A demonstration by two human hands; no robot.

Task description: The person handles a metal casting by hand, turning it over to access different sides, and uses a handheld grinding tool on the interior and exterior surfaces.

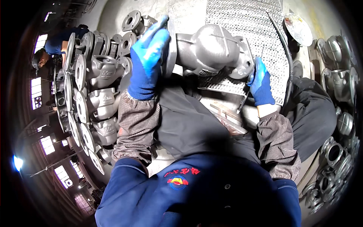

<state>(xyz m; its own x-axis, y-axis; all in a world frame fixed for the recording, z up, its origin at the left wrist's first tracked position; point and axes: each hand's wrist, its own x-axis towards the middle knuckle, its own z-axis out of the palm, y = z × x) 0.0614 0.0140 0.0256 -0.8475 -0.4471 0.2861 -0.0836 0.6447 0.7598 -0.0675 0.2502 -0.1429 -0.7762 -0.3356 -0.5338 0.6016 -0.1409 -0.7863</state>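
Grey casting (211, 47): it lies sideways between your hands, over the left part of the patterned metal plate (261, 28); whether the plate bears its weight is hidden. Its rounded belly could roll if support is uneven.
Left hand (149, 60): your fingers stretch out straight, uncurled, along the left flange (171, 49); contact this flat could slide on the metal if the weight shifts.
Right hand (261, 81): it touches the right flange (244, 58) at its outer edge; I cannot tell whether your fingers close around it. A weak hold would let this end dip.
Dark trousers (181, 121): your thigh is near the casting, so a slip toward you could strike it.
Stacked castings (104, 72): they crowd your left sleeve (138, 121); a wide elbow swing could knock one.
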